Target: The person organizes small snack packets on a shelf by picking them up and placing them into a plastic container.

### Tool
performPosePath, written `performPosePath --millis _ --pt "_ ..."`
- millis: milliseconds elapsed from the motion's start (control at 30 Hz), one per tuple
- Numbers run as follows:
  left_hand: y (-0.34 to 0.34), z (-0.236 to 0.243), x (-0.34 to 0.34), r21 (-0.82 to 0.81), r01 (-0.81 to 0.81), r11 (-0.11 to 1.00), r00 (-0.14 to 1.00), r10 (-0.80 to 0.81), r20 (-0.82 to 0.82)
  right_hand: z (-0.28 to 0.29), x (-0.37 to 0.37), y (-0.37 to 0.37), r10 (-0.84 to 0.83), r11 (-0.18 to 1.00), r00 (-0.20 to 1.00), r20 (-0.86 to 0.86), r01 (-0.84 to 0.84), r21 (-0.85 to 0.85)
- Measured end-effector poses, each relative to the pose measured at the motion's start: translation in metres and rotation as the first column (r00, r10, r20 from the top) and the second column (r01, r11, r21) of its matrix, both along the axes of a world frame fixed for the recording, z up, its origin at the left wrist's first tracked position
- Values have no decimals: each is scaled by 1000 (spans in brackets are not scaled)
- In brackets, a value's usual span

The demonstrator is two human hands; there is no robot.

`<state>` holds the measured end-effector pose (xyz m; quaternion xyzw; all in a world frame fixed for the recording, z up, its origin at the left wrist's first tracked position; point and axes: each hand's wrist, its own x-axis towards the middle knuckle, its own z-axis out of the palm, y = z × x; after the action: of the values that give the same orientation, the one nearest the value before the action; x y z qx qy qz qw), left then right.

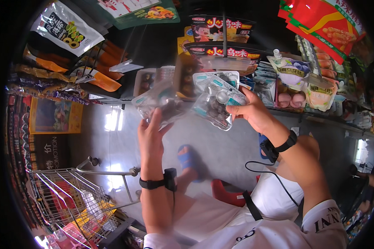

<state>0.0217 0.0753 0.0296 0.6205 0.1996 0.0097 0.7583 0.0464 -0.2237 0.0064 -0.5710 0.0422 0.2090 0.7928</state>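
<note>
My left hand [151,130] is closed on the lower edge of a clear plastic pack [160,101] with a teal-and-white label; motion blurs its contents. Pinched between the thumb and fingers of my right hand [253,108] is a second clear pack [216,108], showing dark rounded pieces and a similar label. A white-edged pack [214,76] overlaps behind it near my right fingertips; whether I grip that one too, I cannot tell. Both hands are raised in front of the shelf, with the packs close together, over the grey floor.
Black-and-orange packets [224,52] stand on the shelf ahead, beside an open brown carton [187,74]. Spouted pouches [290,71] hang at right, a red bag [328,27] above them. A wire shopping cart [72,203] with goods stands at lower left. A red stool [227,193] is below me.
</note>
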Motion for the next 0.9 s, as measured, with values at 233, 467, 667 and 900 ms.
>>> performPosePath --millis 233,467,667,900 --pt "-9 -14 3 127 56 990 997 -63 52 0 -2 5 40 999 998 -43 -39 8" --pt "-30 -32 -4 129 52 990 999 -51 -14 -10 -1 12 131 991 991 -28 -132 -38" --pt "-44 -40 -16 -39 221 974 944 -224 -244 -24 -10 28 185 969 980 70 -170 -177" --pt "-53 -35 -21 112 355 928 921 -327 -213 -40 -13 31 229 958 966 -117 -245 -149"
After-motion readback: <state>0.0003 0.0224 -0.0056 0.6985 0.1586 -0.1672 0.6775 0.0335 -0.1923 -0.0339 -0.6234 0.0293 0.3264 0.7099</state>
